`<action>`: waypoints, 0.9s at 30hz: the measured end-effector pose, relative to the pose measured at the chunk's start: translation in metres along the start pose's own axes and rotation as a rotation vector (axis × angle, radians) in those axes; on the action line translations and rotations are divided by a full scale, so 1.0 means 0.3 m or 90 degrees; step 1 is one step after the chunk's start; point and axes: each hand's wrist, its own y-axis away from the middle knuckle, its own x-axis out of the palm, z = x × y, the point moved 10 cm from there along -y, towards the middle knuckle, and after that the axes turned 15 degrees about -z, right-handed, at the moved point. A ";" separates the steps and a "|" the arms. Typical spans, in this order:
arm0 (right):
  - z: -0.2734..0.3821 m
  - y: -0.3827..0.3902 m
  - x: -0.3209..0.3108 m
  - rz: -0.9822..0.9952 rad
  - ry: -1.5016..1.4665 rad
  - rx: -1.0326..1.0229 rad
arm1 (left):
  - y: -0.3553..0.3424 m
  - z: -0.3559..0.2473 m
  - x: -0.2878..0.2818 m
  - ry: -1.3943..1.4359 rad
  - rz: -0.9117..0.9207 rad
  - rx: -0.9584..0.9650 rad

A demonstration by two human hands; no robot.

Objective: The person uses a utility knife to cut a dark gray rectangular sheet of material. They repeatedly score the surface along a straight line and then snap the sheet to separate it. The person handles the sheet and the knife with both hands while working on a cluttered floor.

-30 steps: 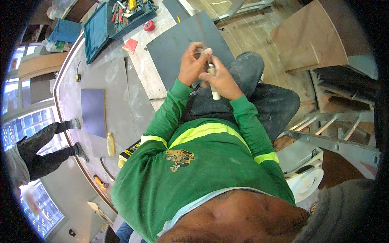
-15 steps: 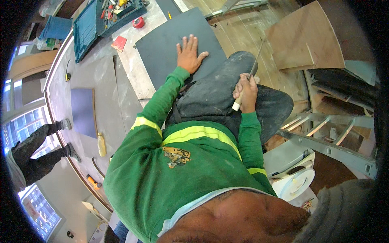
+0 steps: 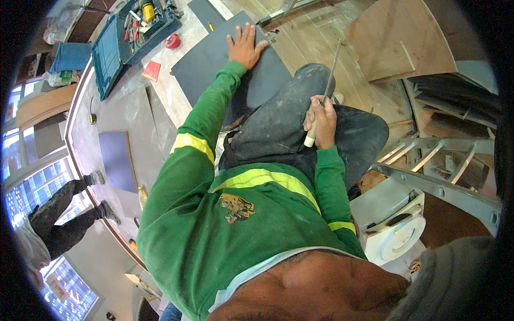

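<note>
Dark grey panel (image 3: 206, 67) lies ahead of you, to the left of your raised knee. Your left hand (image 3: 245, 49) rests on it, fingers spread, near its far edge. Your right hand (image 3: 321, 124), right of the panel and nearer you, is closed round the cream handle of a thin metal tool (image 3: 330, 77); blade points away, clear of the panel. Left of the panel: red flat piece (image 3: 151, 70), red round item (image 3: 172, 40), then open teal toolbox (image 3: 107, 56) farther out. Yellow pencil (image 3: 211, 25) just beyond the panel's far-left edge.
</note>
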 end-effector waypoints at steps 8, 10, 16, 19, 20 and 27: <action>0.080 -0.026 0.099 0.022 0.163 -0.059 | -0.099 0.213 -0.014 0.016 -0.033 -0.112; 0.130 -0.048 0.197 0.081 0.266 -0.093 | -0.152 0.336 0.004 0.023 -0.117 -0.125; 0.189 -0.293 0.429 0.111 0.453 -0.238 | -0.336 0.388 0.167 0.147 -0.008 -0.034; 0.146 -0.399 0.505 0.084 0.335 -0.022 | -0.311 0.318 0.156 0.098 -0.094 -0.055; 0.153 -0.424 0.544 0.084 0.403 -0.056 | -0.314 0.332 0.165 0.101 -0.069 -0.071; 0.160 -0.541 0.730 0.150 0.763 -0.526 | -0.333 0.262 -0.019 0.017 -0.228 -0.131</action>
